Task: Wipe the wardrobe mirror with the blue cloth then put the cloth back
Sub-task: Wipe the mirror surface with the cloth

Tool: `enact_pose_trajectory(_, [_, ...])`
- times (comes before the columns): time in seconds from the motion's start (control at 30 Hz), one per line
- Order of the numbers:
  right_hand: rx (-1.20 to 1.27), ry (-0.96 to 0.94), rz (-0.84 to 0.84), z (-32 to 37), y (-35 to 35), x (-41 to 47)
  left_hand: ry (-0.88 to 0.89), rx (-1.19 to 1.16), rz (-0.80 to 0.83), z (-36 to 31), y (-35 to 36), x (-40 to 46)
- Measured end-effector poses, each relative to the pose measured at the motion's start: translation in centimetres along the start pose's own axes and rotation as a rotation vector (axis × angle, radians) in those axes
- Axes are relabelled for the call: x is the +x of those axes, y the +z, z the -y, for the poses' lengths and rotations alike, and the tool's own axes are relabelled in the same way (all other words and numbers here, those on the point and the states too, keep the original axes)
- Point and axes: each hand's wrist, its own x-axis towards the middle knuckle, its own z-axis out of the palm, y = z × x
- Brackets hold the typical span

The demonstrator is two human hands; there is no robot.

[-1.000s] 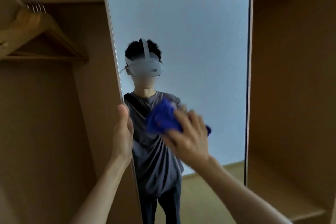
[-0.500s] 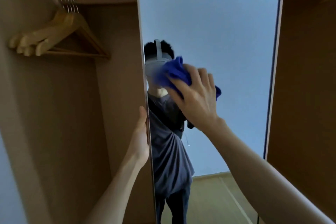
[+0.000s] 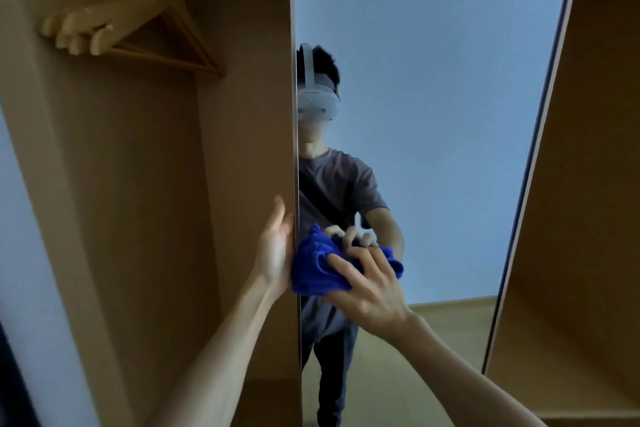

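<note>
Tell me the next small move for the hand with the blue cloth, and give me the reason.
Probably sweep the blue cloth rightward across the mirror. The right hand presses it bunched against the glass right at the left edge, where the left hand steadies the frame, so the wide pane to the right lies open to that stroke.

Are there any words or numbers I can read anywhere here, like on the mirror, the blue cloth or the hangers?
None: no word, number or sign can be read in this picture.
The blue cloth is plain, with no label showing.
The mirror and its frame carry no writing.
The wooden hangers show no print.
The wardrobe wall is bare wood.
</note>
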Motion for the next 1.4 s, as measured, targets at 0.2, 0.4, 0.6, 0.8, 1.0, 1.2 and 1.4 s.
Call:
enact_pose_trajectory(0.2, [-0.118,0.273,-0.165,-5.1,-2.1,7.7,0.051,0.192,-0.038,2.2,-0.9,-1.2])
enact_pose_trajectory(0.4, [-0.123,0.403,-0.268,-2.5,-0.2,8.3,-0.099,0.16,-0.057,4.3,-3.0,-1.7])
enact_pose_trajectory(0.6, [0.055,0.122,0.044,5.3,1.9,-6.4,-0.145,0.028,-0.074,4.2,-2.7,-2.1])
enact_pose_trajectory(0.8, [0.024,0.017,0.117,2.9,0.3,-6.4,-0.098,0.15,-0.069,4.8,-0.5,-2.5])
enact_pose_trajectory(1.0, [-0.186,0.32,-0.187,-5.7,-2.8,3.8,0.15,0.287,-0.256,6.2,0.0,-1.7])
enact_pose_trajectory(1.2, [-0.156,0.4,-0.19,-5.2,-2.4,2.5,0.231,0.296,-0.429,6.9,0.7,-1.2])
enact_pose_trajectory(1.4, [0.037,0.15,0.068,1.2,-1.0,-8.8,0.283,0.336,-0.474,7.2,0.8,-1.0])
